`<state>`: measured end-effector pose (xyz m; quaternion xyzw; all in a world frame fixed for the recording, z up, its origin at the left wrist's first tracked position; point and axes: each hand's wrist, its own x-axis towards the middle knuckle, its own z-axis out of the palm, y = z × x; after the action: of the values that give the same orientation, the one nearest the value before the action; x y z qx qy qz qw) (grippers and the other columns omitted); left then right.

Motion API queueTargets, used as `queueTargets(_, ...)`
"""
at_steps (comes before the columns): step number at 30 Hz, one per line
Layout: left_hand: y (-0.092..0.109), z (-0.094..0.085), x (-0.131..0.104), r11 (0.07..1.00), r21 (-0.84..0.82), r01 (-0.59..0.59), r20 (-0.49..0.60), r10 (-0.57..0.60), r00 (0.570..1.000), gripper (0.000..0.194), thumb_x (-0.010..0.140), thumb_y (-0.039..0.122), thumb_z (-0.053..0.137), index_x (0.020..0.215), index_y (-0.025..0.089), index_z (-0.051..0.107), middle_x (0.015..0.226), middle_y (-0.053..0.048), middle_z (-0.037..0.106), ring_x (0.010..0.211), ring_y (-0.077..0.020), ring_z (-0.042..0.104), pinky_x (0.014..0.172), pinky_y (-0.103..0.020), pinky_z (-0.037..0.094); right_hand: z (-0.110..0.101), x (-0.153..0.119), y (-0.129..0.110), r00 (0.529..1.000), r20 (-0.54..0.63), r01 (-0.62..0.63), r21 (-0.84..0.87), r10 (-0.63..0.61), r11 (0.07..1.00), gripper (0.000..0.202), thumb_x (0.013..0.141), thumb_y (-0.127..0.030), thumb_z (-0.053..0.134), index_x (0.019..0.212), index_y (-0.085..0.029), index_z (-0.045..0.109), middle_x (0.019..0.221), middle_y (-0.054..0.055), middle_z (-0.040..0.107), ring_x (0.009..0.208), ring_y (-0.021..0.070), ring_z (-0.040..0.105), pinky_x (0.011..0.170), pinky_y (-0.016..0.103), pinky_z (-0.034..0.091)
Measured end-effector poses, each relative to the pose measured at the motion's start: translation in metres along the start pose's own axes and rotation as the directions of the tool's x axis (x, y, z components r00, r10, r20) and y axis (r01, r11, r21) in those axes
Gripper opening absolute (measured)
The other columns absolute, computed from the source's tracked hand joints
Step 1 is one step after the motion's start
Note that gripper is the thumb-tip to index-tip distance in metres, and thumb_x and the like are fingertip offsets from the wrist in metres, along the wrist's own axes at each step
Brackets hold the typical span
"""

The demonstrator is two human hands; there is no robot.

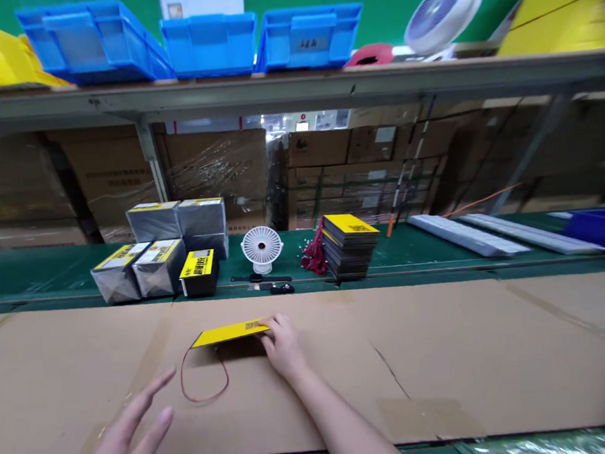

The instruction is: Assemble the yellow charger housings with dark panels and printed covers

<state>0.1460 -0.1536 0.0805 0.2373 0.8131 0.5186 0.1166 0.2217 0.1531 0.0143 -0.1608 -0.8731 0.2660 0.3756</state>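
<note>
My right hand [284, 345] grips the right end of a flat yellow-topped card [227, 332], which tilts just above the cardboard sheet [337, 379]. A thin reddish cord [206, 401] hangs in a loop from the card's left end. To the lower left, my left hand [130, 440] is apart from the card, its thumb and fingers spread with nothing in them. Behind the right hand stands a stack of yellow-topped cards [351, 247], with a bundle of dark red cords [314, 253] at its left side.
A small white fan [262, 248] stands on the green bench behind a dark wristwatch [257, 278]. Several grey-wrapped boxes [160, 268] and a black-and-yellow box [199, 273] sit at left. Overhead, a shelf [290, 87] carries blue bins [210, 48]. Metal strips [467, 234] lie at right.
</note>
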Motion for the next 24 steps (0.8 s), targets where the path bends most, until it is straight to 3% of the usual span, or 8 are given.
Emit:
queueTargets(2, 0.013, 0.033, 0.027, 0.994, 0.022, -0.106, -0.067, 0.107, 0.992, 0.062, 0.070, 0.058, 0.057, 0.127, 0.036, 0.045, 0.138, 0.001, 0.041, 0.131, -0.0267, 0.031, 0.112, -0.046, 0.019, -0.003, -0.004, -0.005, 0.999, -0.045, -0.011, 0.014, 0.011, 1.000, 0.015, 0.081, -0.022, 0.055, 0.094, -0.022, 0.062, 0.100, 0.008, 0.055, 0.099, 0.0212, 0.051, 0.086, 0.035, 0.045)
queueTargets(6, 0.017, 0.094, 0.087, 0.970, 0.078, -0.232, -0.141, 0.241, 0.960, 0.063, 0.078, 0.053, 0.050, 0.131, 0.021, 0.041, 0.141, -0.008, 0.035, 0.134, -0.0252, 0.023, 0.113, -0.044, 0.014, -0.003, -0.004, -0.006, 0.995, -0.092, -0.042, 0.059, 0.047, 0.997, 0.016, 0.085, -0.030, 0.053, 0.093, -0.020, 0.061, 0.107, 0.010, 0.055, 0.104, 0.0209, 0.051, 0.091, 0.034, 0.043)
queueTargets(9, 0.011, 0.120, 0.133, 0.964, 0.010, -0.265, -0.191, 0.262, 0.946, 0.068, 0.079, 0.049, 0.051, 0.137, 0.019, 0.031, 0.145, -0.010, 0.027, 0.136, -0.0250, 0.016, 0.113, -0.044, 0.011, -0.001, 0.000, -0.001, 0.994, -0.062, -0.080, 0.092, 0.086, 0.993, 0.023, 0.089, -0.035, 0.045, 0.090, -0.019, 0.062, 0.089, 0.007, 0.062, 0.084, 0.0180, 0.059, 0.076, 0.029, 0.047)
queueTargets(12, 0.004, 0.129, 0.166, 0.966, -0.087, -0.243, -0.201, 0.222, 0.954, 0.059, 0.082, 0.049, 0.047, 0.132, 0.020, 0.039, 0.139, -0.011, 0.037, 0.131, -0.0258, 0.029, 0.111, -0.043, 0.018, 0.000, 0.002, 0.003, 0.991, -0.034, -0.126, 0.111, 0.130, 0.986, 0.032, 0.090, -0.040, 0.040, 0.083, -0.019, 0.063, 0.072, 0.004, 0.063, 0.064, 0.0167, 0.059, 0.061, 0.027, 0.047)
queueTargets(14, -0.002, 0.127, 0.177, 0.958, -0.183, -0.223, -0.184, 0.189, 0.964, 0.053, 0.082, 0.050, 0.045, 0.126, 0.020, 0.047, 0.130, -0.011, 0.048, 0.123, -0.0249, 0.041, 0.107, -0.041, 0.029, -0.002, 0.004, 0.003, 0.989, -0.028, -0.140, 0.127, 0.145, 0.982, 0.033, 0.090, -0.041, 0.039, 0.085, -0.020, 0.064, 0.071, 0.005, 0.065, 0.064, 0.0177, 0.061, 0.060, 0.027, 0.048)
queueTargets(20, -0.019, 0.111, 0.183, 0.910, -0.404, -0.090, -0.217, 0.000, 0.976, 0.049, 0.066, 0.059, 0.063, 0.092, 0.017, 0.064, 0.100, -0.010, 0.064, 0.105, -0.0301, 0.054, 0.104, -0.045, 0.032, 0.000, 0.010, 0.001, 0.979, 0.017, -0.199, 0.262, 0.202, 0.944, 0.027, 0.088, -0.041, 0.044, 0.091, -0.024, 0.064, 0.090, 0.007, 0.067, 0.083, 0.0215, 0.064, 0.073, 0.030, 0.050)
queueTargets(24, -0.020, 0.112, 0.187, 0.799, -0.602, 0.016, -0.108, -0.101, 0.989, 0.052, 0.063, 0.058, 0.067, 0.094, 0.017, 0.065, 0.103, -0.008, 0.064, 0.103, -0.0261, 0.056, 0.096, -0.037, 0.043, 0.004, 0.014, 0.008, 0.944, 0.043, -0.321, 0.343, 0.326, 0.883, 0.028, 0.086, -0.044, 0.046, 0.097, -0.024, 0.063, 0.098, 0.007, 0.066, 0.090, 0.0228, 0.062, 0.081, 0.033, 0.049)
